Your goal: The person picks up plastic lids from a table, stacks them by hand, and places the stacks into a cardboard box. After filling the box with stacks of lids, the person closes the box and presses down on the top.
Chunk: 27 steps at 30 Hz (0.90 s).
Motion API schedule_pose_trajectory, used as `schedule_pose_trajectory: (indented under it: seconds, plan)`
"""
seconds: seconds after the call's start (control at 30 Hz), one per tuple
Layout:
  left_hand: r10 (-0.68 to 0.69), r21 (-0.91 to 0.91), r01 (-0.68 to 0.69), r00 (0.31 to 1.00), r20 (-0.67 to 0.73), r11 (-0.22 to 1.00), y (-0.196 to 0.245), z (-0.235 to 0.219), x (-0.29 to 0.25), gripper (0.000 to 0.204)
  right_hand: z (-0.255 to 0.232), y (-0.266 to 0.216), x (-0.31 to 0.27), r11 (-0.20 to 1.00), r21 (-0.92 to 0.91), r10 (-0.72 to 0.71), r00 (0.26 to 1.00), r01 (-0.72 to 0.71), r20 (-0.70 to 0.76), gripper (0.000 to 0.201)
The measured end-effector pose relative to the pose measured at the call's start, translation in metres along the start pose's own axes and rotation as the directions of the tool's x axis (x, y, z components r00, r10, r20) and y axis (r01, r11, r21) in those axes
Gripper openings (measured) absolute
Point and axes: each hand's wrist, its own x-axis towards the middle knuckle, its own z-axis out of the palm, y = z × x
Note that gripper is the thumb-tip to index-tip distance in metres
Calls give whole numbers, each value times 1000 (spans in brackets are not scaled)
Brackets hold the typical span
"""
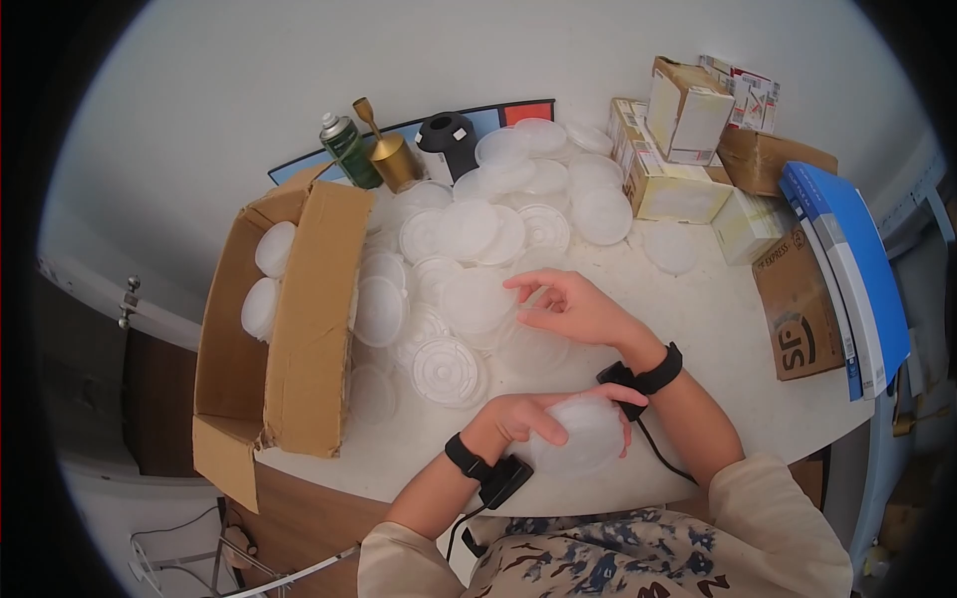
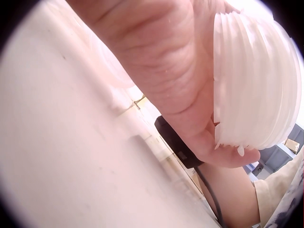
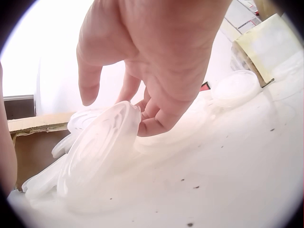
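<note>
In the head view my left hand [image 1: 528, 417] grips a stack of translucent white plastic lids [image 1: 578, 439] near the table's front edge. The left wrist view shows the stacked lids [image 2: 256, 80] edge-on, their rims against the palm and fingers curled beneath. My right hand [image 1: 573, 307] reaches over the lid pile, fingers loosely bent and thumb apart from them. Below it, in the right wrist view, one lid [image 3: 102, 147] stands tilted, its upper rim right at the bent fingertips [image 3: 154, 126]. The thumb hangs free of that lid.
Many loose lids [image 1: 469, 229] spread over the white table. An opened cardboard box [image 1: 314, 319] with lids inside stands left. Behind are a green spray can [image 1: 349, 149], a brass-coloured object [image 1: 394, 164] and a black device [image 1: 447, 145]. Boxes [image 1: 688, 110] and blue-white packages [image 1: 847, 269] stand right.
</note>
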Motion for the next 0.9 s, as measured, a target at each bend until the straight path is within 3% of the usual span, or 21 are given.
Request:
schedule_pose_trajectory:
  seconds: [0.23,0.37,0.67,0.9]
  plan:
    - [42,-15,-43,999,-25,999,-1,-1,1,111,-8,2,0,998,28,62,991,-59,-115,39]
    - [44,-14,-44,998,-40,999,-1,0,0,110,-12,5,0,999,-36,34,996,-37,-88,41]
    - [103,41,-100,991,-82,994,2,2,3,105,-22,-10,-4,999,37,41,998,-39,-38,44]
    - [151,1,-153,974,-171,988,3,-4,0,104,-55,-29,-16,999,-7,33,982,-35,-187,40]
